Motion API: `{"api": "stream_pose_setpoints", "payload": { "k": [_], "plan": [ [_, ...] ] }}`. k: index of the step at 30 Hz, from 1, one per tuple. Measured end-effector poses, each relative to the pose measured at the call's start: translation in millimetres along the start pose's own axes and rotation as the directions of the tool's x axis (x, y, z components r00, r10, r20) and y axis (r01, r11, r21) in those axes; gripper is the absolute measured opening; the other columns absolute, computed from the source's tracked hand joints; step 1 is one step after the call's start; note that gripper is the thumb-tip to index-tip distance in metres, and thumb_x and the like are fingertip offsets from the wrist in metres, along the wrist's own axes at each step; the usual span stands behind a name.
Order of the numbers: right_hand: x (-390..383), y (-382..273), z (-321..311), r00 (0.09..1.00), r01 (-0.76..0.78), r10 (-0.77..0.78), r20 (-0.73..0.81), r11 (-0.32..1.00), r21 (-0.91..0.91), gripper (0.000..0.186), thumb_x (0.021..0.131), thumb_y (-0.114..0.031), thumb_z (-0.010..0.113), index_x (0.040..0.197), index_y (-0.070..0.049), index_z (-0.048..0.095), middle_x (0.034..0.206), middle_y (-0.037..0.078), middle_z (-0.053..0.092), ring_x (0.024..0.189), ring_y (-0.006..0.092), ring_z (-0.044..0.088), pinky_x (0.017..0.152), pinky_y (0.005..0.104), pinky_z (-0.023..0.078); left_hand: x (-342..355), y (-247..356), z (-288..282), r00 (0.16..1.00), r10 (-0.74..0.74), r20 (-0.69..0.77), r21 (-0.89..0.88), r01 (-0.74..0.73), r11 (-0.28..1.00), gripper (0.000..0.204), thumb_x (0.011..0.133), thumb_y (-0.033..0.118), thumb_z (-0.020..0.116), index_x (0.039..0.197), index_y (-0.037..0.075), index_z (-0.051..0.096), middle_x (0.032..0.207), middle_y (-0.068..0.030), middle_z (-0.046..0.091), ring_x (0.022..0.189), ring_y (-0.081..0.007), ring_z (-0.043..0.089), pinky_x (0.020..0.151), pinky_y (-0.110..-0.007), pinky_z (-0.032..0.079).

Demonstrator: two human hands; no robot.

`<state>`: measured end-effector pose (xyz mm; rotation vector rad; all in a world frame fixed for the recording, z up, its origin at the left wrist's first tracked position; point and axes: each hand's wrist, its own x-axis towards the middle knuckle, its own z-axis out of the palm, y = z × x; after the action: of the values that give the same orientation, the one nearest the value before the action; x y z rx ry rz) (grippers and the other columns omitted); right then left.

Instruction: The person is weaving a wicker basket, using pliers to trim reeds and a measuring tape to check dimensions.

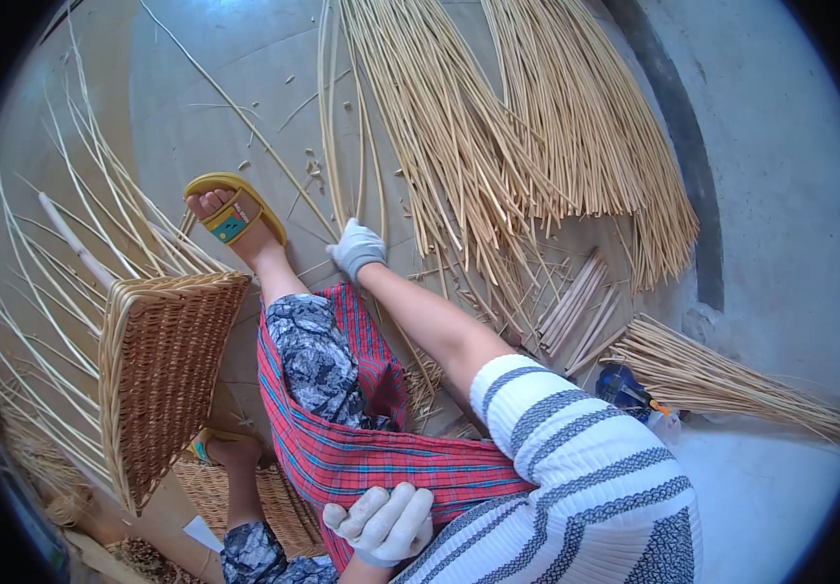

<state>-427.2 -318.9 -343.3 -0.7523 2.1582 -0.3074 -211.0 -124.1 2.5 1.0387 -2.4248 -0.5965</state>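
Note:
My right hand (358, 250), in a pale grey glove, reaches forward past my knee. Its fingers are closed around the lower end of a few long, peeled wicker rods (333, 146) that run away along the floor. Over my lap, my left hand (386, 524) wears a white glove; its fingers are loosely bent and slightly apart, with nothing seen in them. A red plaid cloth (342, 453) covers my lap under it. To the left stands a brown woven wicker panel (169, 375) with a pale rim and long loose rods (70, 209) sticking out beyond it.
Two large bundles of wicker rods (439, 127) (590, 127) lie ahead. At right are a smaller bundle (731, 380), short cut sticks (576, 302) and a dark blue object (622, 387). Another woven piece (289, 506) lies by my lower foot. A yellow sandal (235, 209) is on my forward foot.

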Motion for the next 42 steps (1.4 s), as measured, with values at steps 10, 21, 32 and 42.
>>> {"api": "stream_pose_setpoints", "payload": {
  "k": [10, 21, 32, 42],
  "plan": [
    [-85.6, 24.9, -16.2, 0.845, 0.179, -0.307, 0.438, 0.934, 0.310, 0.044, 0.084, -0.037, 0.061, 0.108, -0.002, 0.069, 0.110, 0.029, 0.067, 0.104, 0.0459, 0.065, 0.094, 0.0487, 0.051, -5.0, 2.7, 4.3, 0.996, -0.022, -0.082, 0.003, 0.023, 1.000, 0.024, 0.082, 0.015, 0.060, 0.097, 0.028, 0.074, 0.104, 0.0050, 0.067, 0.104, -0.0164, 0.058, 0.123, -0.046, 0.016],
    [-11.3, 40.8, -87.5, 0.948, -0.296, 0.271, -0.167, 0.943, -0.150, 0.110, 0.083, -0.044, 0.075, 0.161, -0.016, 0.002, 0.129, 0.020, 0.062, 0.105, 0.0301, 0.070, 0.088, 0.0443, 0.055, -6.4, 6.3, 4.6, 0.992, -0.076, -0.099, 0.015, 0.077, 0.997, 0.022, 0.081, 0.013, 0.060, 0.094, 0.026, 0.073, 0.098, 0.0037, 0.067, 0.094, -0.0175, 0.059, 0.123, -0.046, 0.016],
    [10.9, 47.6, -59.2, 0.935, -0.256, 0.194, -0.296, 0.949, -0.187, 0.059, 0.081, -0.035, 0.074, 0.129, -0.010, 0.050, 0.125, 0.019, 0.059, 0.109, 0.0357, 0.066, 0.089, 0.0473, 0.054, -10.6, 1.5, 3.3, 0.996, -0.049, -0.071, 0.024, 0.051, 0.998, 0.020, 0.084, 0.016, 0.061, 0.095, 0.028, 0.072, 0.102, 0.0063, 0.064, 0.105, -0.0160, 0.056, 0.123, -0.046, 0.017],
    [7.3, 49.1, -56.9, 0.878, -0.100, -0.201, -0.434, 0.809, -0.579, 0.035, 0.081, -0.020, 0.064, 0.115, -0.012, 0.065, 0.149, 0.015, 0.042, 0.137, 0.0337, 0.041, 0.108, 0.0491, 0.038, -11.1, 1.1, 2.0, 0.997, -0.061, -0.050, 0.037, 0.063, 0.997, 0.020, 0.085, 0.017, 0.061, 0.096, 0.029, 0.072, 0.102, 0.0066, 0.063, 0.107, -0.0157, 0.056, 0.123, -0.047, 0.016]
  ]
}}
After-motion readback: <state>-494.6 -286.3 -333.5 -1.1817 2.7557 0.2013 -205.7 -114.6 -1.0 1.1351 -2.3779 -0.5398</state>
